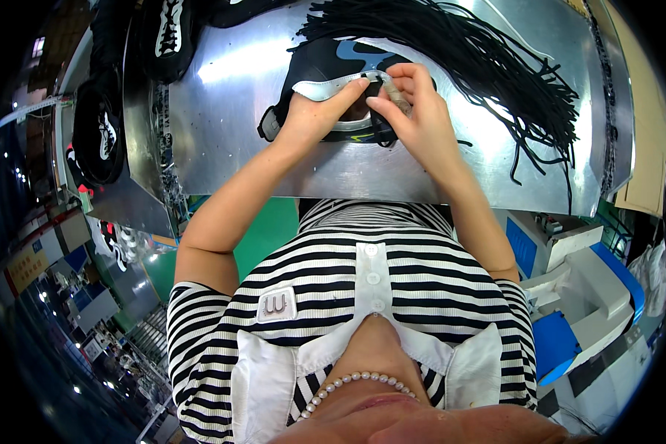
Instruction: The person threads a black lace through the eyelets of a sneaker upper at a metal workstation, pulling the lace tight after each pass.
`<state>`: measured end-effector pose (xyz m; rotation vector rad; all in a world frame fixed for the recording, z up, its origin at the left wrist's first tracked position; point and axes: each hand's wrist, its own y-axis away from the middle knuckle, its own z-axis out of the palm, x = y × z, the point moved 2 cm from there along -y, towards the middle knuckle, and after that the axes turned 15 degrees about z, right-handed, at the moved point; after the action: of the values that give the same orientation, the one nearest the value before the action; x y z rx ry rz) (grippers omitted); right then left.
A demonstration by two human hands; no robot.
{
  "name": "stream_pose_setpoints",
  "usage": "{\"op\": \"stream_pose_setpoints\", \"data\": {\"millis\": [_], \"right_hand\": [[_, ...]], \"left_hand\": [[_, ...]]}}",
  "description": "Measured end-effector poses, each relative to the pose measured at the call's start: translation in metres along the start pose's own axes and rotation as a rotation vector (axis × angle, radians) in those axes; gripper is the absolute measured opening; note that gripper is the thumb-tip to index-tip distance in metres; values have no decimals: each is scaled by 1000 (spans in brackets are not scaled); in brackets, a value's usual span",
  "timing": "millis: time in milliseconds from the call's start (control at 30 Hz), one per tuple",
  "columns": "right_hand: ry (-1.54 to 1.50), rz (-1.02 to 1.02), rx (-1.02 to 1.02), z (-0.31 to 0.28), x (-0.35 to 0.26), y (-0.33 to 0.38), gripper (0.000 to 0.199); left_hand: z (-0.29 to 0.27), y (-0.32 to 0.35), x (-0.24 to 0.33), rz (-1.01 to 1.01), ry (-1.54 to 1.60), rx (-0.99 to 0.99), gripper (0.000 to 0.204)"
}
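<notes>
- Shiny metal table (237, 133) carries a black shoe upper (325, 63) at about 12 o'clock.
- left hand (311, 115) pinches the upper's grey tongue (322, 89), fingers closed on it.
- right hand (418, 118) grips a small silvery tool (394, 92) against the upper.
- big bundle of black laces (481, 59) sprawls at 1 o'clock.
- more shoes (100, 126) sit at 10 o'clock.

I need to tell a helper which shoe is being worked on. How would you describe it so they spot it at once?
Find the shiny metal table; the black shoe upper lies at its middle, beside the black lace bundle. Unlike the shoes off the table's left edge, it is held by both the left hand and the right hand.
</notes>
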<state>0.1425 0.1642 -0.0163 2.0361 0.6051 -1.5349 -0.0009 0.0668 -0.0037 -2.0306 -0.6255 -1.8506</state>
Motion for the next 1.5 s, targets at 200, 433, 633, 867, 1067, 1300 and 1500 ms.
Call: {"op": "stream_pose_setpoints", "data": {"millis": [200,433,633,867,1067,1300,1500], "right_hand": [[136,-67,-24,-20,-9,3,13],[280,-42,-95,-26,-10,-3,14],[537,-12,-113,-15,-9,-6,23],[550,168,-104,-54,-30,-14,22],[-31,162,-85,-2,30,-35,24],[92,157,47,2,26,-34,22],[110,220,125,5,23,-34,22]], "left_hand": [[3,4,6,29,-18,-43,19],[6,9,-2,32,-120,-81,21],[13,22,-11,229,-434,-212,33],[-7,-9,-8,-181,-106,-288,26],[2,-10,-17,25,-161,-158,25],[8,-6,6,-334,-2,-80,19],[-23,22,41,-353,633,-335,29]]}}
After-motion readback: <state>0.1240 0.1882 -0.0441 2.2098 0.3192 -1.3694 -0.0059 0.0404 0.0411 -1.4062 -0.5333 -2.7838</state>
